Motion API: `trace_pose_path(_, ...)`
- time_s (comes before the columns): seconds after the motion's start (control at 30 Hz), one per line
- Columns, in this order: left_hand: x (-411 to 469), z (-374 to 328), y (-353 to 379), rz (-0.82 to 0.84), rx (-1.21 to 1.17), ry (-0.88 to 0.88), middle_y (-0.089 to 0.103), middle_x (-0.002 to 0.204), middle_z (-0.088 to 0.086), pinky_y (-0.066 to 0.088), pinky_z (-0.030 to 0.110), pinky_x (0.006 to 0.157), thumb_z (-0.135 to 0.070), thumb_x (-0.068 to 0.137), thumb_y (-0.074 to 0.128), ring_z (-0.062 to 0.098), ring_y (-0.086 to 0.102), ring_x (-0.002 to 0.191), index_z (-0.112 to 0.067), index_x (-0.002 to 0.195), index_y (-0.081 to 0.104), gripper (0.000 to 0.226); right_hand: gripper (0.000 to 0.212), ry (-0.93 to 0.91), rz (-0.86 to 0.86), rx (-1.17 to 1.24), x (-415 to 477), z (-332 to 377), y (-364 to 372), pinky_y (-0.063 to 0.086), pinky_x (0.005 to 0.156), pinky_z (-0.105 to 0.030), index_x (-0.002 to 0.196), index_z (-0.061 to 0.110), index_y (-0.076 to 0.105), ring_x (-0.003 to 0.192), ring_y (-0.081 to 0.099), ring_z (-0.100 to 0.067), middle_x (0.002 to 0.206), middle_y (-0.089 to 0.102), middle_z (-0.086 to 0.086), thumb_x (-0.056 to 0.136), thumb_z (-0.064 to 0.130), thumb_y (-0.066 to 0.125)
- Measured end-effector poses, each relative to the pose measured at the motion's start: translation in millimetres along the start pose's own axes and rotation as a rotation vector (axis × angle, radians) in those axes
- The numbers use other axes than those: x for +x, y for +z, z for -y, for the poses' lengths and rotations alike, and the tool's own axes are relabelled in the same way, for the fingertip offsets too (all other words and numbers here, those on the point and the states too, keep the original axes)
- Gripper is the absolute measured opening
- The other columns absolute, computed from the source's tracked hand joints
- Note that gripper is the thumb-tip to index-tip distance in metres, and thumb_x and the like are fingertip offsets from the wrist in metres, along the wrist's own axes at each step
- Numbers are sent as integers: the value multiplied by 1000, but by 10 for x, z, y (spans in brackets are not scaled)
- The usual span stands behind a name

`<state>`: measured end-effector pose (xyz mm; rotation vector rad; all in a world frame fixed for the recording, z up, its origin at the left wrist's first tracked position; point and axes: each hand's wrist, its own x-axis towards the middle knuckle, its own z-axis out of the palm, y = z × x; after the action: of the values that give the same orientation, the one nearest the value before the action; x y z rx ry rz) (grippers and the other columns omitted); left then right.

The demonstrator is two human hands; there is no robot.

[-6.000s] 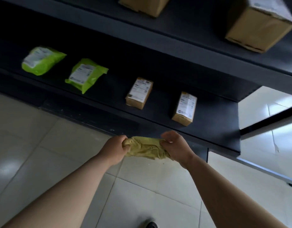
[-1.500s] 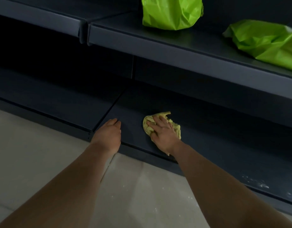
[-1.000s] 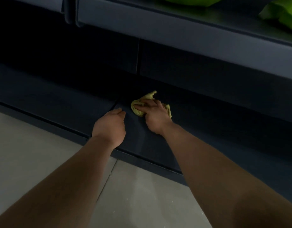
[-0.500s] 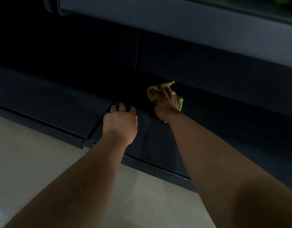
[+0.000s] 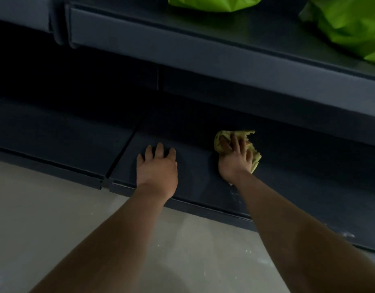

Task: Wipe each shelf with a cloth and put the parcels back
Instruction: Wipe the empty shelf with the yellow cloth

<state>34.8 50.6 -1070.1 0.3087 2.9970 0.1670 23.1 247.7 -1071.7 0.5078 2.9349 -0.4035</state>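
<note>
Pressing down on the cloth [image 5: 220, 142], your right hand [image 5: 235, 163] lies over it with the fingers spread and fairly straight; it bears on the bunched fabric rather than pinching it, and I judge that flat load is what puts the whole wad against the bottom shelf [image 5: 298, 182]; the cloth sits on the right-hand panel, roughly midway between the front lip and the dark back. Your left hand [image 5: 157, 168] lies flat on the same panel, fingers fanned and holding nothing, just right of the seam [image 5: 121, 154] between panels; it looks like a brace for your weight while you lean low.

Mind the upper shelf [image 5: 203, 53]; its front edge overhangs the back of the bay, so the headroom above your knuckles shrinks as you reach deeper. The seam is a small step that could snag the cloth if you sweep left; the front lip drops straight to the floor [image 5: 55, 218]. To the right the panel runs on with room to sweep, and the pale specks [image 5: 347, 234] near its front edge suggest that stretch is not yet wiped. Two green parcels [image 5: 211, 3] [image 5: 349, 24] rest on the upper shelf, well apart from both hands.
</note>
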Motion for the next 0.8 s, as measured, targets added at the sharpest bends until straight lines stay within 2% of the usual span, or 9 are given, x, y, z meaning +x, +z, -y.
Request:
trace_pose_path(0.1, -153, -93, 31, -4, 7, 27, 13, 159, 8, 18, 52, 116, -32, 103, 28, 33, 12, 145, -26, 151, 19, 50, 62, -108, 13, -21, -266, 64, 34, -4, 119, -48, 153, 31, 14, 147, -16, -24, 162, -10, 1, 96, 19, 35)
trace_pose_path(0.33, -315, -213, 32, 62, 10, 29, 3, 160, 9, 11, 58, 115, -38, 102, 19, 36, 3, 146, -22, 153, 10, 54, 57, -319, 39, -59, -798, -206, 73, -6, 120, -41, 154, 35, 8, 147, -16, -19, 162, -10, 5, 103, 24, 31)
trace_pose_path(0.5, -319, -224, 36, 82, 15, 17, 0, 160, 10, 8, 58, 116, -47, 101, 16, 37, 0, 146, -21, 153, 6, 59, 54, -167, -42, -76, -1007, -672, 34, -4, 121, -40, 154, 32, 10, 148, -14, -20, 162, -7, 4, 103, 30, 29)
trace_pose_path(0.63, -312, -252, 26, 101, 28, -5, 0, 160, 9, 10, 58, 115, -47, 101, 16, 36, 1, 146, -22, 153, 6, 59, 57, 4, -89, -70, -1037, -545, 75, -1, 120, -48, 153, 30, 10, 148, -13, -24, 162, -8, 2, 100, 29, 31)
trace_pose_path(0.7, -336, -303, 17, 100, 16, -17, 4, 160, 11, 14, 59, 114, -42, 102, 20, 37, 5, 145, -21, 153, 10, 56, 60, -15, -87, -59, -1077, -392, 129, -1, 119, -52, 153, 30, 10, 148, -14, -26, 162, -8, 2, 98, 28, 33)
trace_pose_path(0.8, -433, -446, 30, 62, 33, 36, 16, 157, 12, 23, 56, 112, -29, 101, 34, 37, 16, 142, -20, 150, 21, 52, 57, -160, -91, -95, -1139, -401, 171, -2, 120, -49, 154, 29, 9, 148, -13, -25, 162, -8, 1, 101, 30, 30)
